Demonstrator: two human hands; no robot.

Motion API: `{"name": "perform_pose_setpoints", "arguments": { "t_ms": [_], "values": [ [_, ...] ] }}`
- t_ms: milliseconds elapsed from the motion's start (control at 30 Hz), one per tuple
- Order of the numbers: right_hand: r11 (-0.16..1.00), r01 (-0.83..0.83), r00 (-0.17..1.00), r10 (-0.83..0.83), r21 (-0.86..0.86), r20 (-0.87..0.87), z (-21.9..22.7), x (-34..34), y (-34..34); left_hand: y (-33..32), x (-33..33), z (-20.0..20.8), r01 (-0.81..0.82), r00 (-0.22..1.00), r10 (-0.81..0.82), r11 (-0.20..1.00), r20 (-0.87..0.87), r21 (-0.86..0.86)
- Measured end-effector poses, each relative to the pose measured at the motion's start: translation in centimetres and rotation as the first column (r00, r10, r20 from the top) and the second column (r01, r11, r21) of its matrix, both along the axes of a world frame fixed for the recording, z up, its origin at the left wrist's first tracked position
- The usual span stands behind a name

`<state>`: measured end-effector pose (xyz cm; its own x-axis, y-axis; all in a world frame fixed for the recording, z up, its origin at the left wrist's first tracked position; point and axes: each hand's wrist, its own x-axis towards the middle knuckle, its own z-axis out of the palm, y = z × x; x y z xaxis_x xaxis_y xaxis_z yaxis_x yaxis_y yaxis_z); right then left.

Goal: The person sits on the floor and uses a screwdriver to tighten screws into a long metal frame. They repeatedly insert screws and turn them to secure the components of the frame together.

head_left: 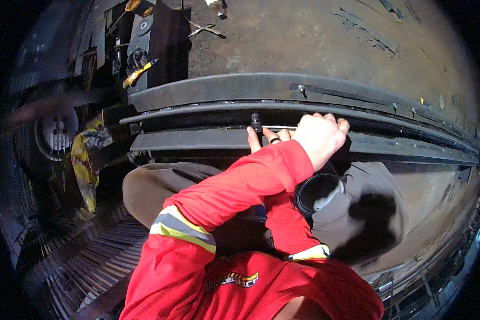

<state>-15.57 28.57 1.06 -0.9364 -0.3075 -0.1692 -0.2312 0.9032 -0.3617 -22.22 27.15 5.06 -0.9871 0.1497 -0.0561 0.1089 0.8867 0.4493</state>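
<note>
In the head view, I have the left hand (321, 140) clenched around a silver rod (277, 127), which reaches the dark bolt (255, 120) standing between long metal bars (197, 141). The right hand (277, 137) has its fingers just beside the bolt; I can't tell whether they grip. I'd judge steady, level pressure best, keeping knuckles off the edges.

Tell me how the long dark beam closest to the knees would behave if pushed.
The long dark beam looks like metal and would probably stay stiff, given its crisp edges. It is likely heavy, spanning much of the view. Its broad flat face suggests it would sooner slide than roll.
</note>
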Motion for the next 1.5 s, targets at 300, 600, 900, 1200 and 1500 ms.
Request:
{"name": "perform_pose_setpoints", "arguments": {
  "t_ms": [300,600,900,1200,1500],
  "values": [
    [0.763,-0.040,0.983,-0.086,-0.645,-0.164,-2.6,6.0,-1.5,-8.3,9.5,8.0,-0.096,0.877,0.316,0.853,-0.362,0.513],
    [0.314,-0.280,0.935,0.303,-0.907,-0.184,2.9,11.5,-3.4,-19.4,21.8,4.7,-0.232,0.429,0.875,-0.135,0.226,0.963],
    [0.397,-0.078,0.959,0.281,-0.915,0.040,3.8,12.8,-1.8,-15.9,20.2,3.2,-0.412,0.690,0.650,-0.008,0.318,0.911],
    [0.372,-0.163,0.965,0.254,-0.914,-0.069,3.3,11.9,1.0,-15.7,19.5,3.0,-0.241,0.763,0.568,-0.190,0.307,0.952],
    [0.854,0.185,0.917,0.027,-0.486,0.398,-1.8,4.6,14.5,-18.2,21.1,6.1,-0.160,0.583,0.809,0.025,0.074,0.987]
  ]
}}
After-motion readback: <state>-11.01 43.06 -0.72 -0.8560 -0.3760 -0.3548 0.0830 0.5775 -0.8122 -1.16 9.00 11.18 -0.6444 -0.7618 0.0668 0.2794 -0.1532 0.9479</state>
